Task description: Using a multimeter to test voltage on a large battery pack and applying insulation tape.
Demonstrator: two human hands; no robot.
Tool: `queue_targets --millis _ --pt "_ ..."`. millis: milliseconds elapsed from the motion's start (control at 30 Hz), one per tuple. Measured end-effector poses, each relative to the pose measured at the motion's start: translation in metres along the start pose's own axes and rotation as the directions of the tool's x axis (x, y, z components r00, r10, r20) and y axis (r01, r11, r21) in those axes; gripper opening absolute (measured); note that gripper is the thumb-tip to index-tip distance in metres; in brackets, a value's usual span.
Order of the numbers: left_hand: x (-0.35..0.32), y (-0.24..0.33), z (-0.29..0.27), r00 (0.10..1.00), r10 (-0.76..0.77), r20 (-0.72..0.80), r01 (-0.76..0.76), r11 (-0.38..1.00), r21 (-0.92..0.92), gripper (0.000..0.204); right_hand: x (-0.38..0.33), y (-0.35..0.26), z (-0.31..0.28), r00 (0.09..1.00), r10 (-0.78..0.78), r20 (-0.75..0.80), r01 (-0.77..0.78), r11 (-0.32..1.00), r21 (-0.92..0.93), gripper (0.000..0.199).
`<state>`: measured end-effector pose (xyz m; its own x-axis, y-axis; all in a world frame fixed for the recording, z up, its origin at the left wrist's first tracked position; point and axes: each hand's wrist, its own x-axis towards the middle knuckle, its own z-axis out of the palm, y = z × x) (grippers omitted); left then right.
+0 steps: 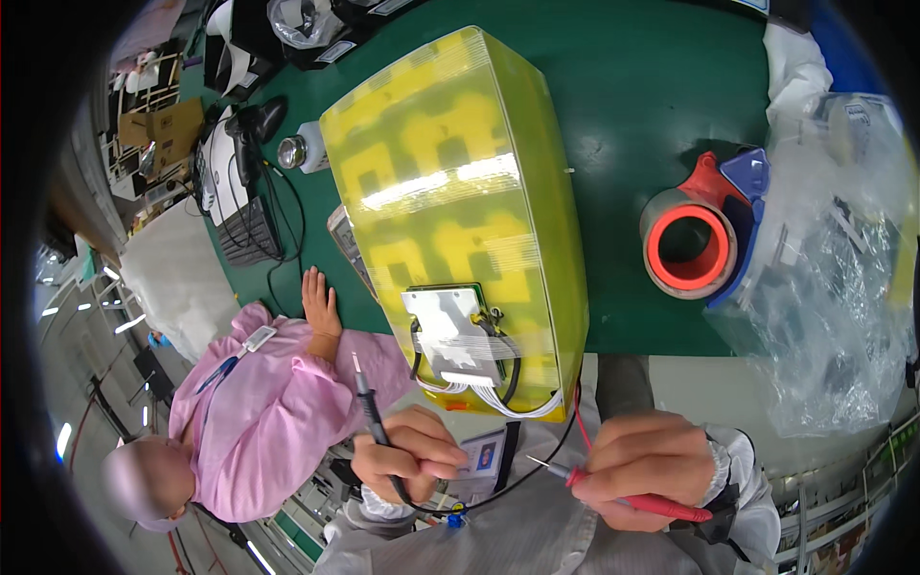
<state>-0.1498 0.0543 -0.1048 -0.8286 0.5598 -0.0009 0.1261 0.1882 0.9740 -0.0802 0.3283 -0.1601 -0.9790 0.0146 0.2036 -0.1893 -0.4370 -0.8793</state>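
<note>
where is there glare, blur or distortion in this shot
Head view: white glare streaks across the yellow pack; the clear plastic bag glints; the co-worker's head is blurred; a black fisheye rim rounds off the corners; the black probe and red probe look fairly sharp.

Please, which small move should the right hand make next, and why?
Perhaps the right hand should turn the red probe so its tip points up toward the yellow pack: that tip points sideways, apart from the pack, while the black probe in the left hand points upward.
</note>
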Motion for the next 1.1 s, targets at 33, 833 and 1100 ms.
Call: queue_targets --millis 33,833,1100 --pt "-0.001 -0.005 0.005 0.999 0.028 -0.020 -0.029 0.998 -0.063 0.031 0.004 0.000 -0.005 0.999 0.025 0.026 -0.025 1.000 0.019 0.029" --pt "0.004 0.004 0.019 0.996 -0.012 -0.089 -0.018 0.945 -0.327 0.034 0.023 0.010 -0.026 0.985 0.033 -0.168 -0.050 0.994 -0.096 0.033" --pt "-0.002 0.037 0.022 0.982 -0.187 0.024 0.175 0.858 -0.484 0.033 0.019 -0.013 -0.014 0.995 0.019 -0.096 -0.035 0.985 -0.168 0.027"
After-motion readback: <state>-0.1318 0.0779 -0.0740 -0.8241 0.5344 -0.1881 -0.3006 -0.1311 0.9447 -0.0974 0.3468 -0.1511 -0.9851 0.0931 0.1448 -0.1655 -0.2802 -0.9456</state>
